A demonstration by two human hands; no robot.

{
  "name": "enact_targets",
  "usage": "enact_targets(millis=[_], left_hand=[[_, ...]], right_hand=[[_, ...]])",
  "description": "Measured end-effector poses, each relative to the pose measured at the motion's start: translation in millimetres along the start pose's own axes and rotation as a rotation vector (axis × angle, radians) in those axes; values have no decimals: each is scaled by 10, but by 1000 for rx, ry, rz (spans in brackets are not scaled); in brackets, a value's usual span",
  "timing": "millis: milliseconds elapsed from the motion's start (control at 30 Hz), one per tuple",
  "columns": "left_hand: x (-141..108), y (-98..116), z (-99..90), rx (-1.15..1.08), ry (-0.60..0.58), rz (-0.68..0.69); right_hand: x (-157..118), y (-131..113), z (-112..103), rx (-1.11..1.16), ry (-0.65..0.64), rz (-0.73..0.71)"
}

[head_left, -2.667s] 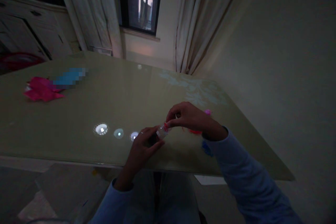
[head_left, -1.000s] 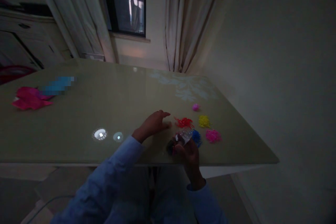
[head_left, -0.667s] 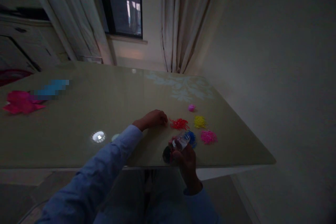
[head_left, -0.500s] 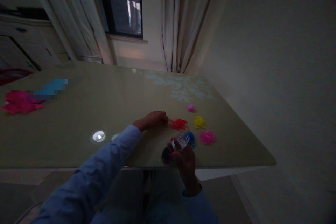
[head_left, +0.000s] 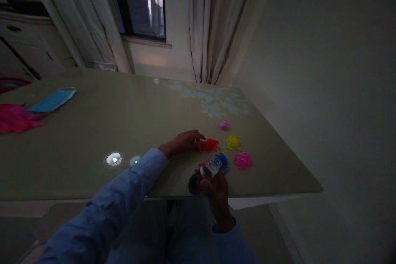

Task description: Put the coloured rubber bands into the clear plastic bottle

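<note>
My left hand [head_left: 187, 141] reaches over the table, its fingers closed at the left edge of a red pile of small strands [head_left: 209, 145]. My right hand [head_left: 216, 187] is wrapped round a clear bottle [head_left: 213, 166], tilted with its mouth up and to the right, near the table's front edge. Behind the bottle lies a blue pile [head_left: 222, 163], partly hidden. Farther right are a pink pile [head_left: 243, 160] and a yellow pile [head_left: 233, 142]. A small pink-purple bunch [head_left: 223, 125] sits beyond them. A dark round object [head_left: 193, 184] shows left of my right hand.
The glossy table [head_left: 130, 115] carries a blue face mask [head_left: 53, 100] and a bright pink cloth-like item [head_left: 17, 119] at the far left. Curtains [head_left: 206, 24] and a window stand behind it; a wall runs along the right.
My left hand's fingers have moved right, from beside the red pile onto its edge. My right hand still holds the bottle. The whole view has shifted slightly.
</note>
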State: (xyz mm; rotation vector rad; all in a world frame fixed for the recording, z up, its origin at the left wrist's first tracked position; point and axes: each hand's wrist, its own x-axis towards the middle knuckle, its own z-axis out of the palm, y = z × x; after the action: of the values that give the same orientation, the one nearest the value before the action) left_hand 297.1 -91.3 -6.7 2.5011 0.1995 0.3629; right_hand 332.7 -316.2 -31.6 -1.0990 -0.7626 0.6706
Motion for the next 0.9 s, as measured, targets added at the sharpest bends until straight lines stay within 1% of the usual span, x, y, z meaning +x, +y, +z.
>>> enact_targets(millis=[167,267,333,500,633,767,900], left_hand=[[24,101,-4,14,-67,55],[86,130,22,60,-109,47],[114,133,44,91,-116,34],[101,160,90,168,-82,54],[87,230,107,193,-58,45],[106,246,131,170,-42,11],[134,184,183,88,20,9]], right_hand=[[-2,-46,11,-43,-5,-22],[7,-71,19,-83,-6,-14],[13,-76,26,-101,-1,-21],[18,-53,31,-170,-17,-56],[13,-38,19,-207,-26,-44],[10,-55,25,-220,-31,-28],[20,-79,45,-193,-20,-34]])
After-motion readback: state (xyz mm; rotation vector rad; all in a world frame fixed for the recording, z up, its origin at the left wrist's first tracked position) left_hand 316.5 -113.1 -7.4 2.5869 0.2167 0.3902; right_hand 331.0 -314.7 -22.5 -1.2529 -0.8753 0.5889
